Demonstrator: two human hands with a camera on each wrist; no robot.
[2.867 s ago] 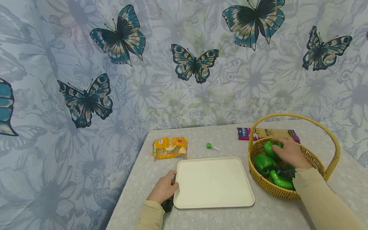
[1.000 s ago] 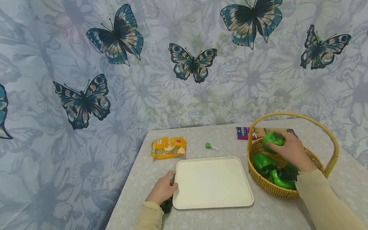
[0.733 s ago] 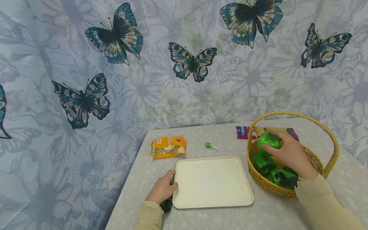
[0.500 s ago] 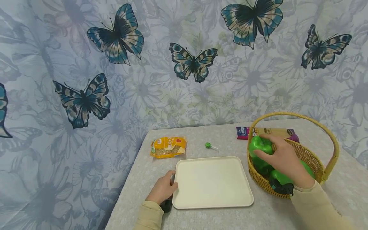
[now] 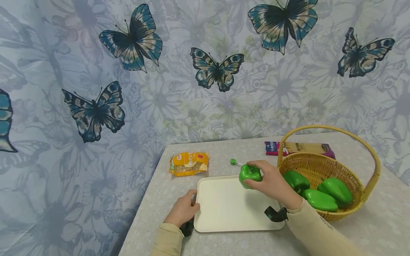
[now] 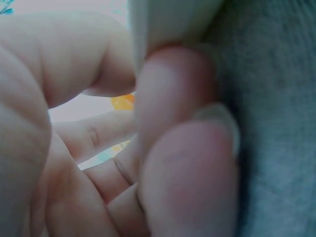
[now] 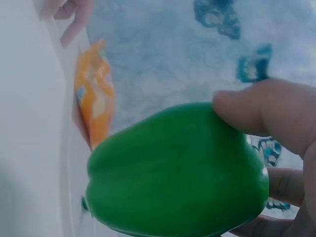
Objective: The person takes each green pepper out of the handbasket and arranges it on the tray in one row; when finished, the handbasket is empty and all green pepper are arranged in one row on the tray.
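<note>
My right hand [image 5: 276, 183] grips a green bell pepper [image 5: 249, 175] between thumb and fingers, holding it above the back right part of a cream tray [image 5: 221, 209]. Seen from the right wrist, the pepper [image 7: 173, 170] lies sideways with the thumb on its upper side. At the tray's left edge, my left hand [image 5: 182, 209] pinches the rim. The left wrist view has its fingertips [image 6: 177, 89] curled against the tray's edge [image 6: 173, 22]. Several more green bell peppers [image 5: 320, 200] rest in a yellow wicker basket [image 5: 315, 161] to the right.
An orange food packet [image 5: 189, 164] lies behind the tray at the left. A green lollipop [image 5: 233, 161] is on the table, its stick partly behind the held pepper. A purple and tan noodle packet [image 5: 307, 148] lies behind the basket, whose tall handle [image 5: 326, 127] arches upward.
My right hand has lifted one bell pepper out of the basket and carried it left over the tray. My left hand stays at the tray's edge.
</note>
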